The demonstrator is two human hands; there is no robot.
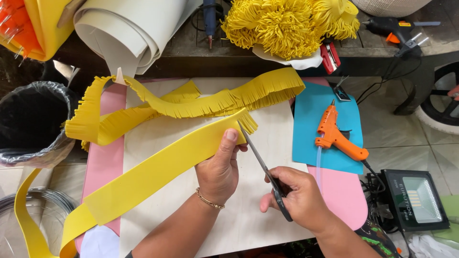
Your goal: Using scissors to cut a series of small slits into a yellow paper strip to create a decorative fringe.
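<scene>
Yellow fringed foam strip (158, 169), orange glue gun (337, 136), blue sheet (313, 107), pink table (103, 165).

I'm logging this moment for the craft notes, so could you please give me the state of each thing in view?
yellow foam strip: partly fringed, held by left hand.
scissors: open, blades at the strip's edge, in right hand.
orange glue gun: lying on blue sheet, unheld.
fringed strips: cut, piled loose.
black bin: lined, open.

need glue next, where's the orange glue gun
In the head view the orange glue gun lies on the blue sheet, right of the scissors in the right hand.
</scene>
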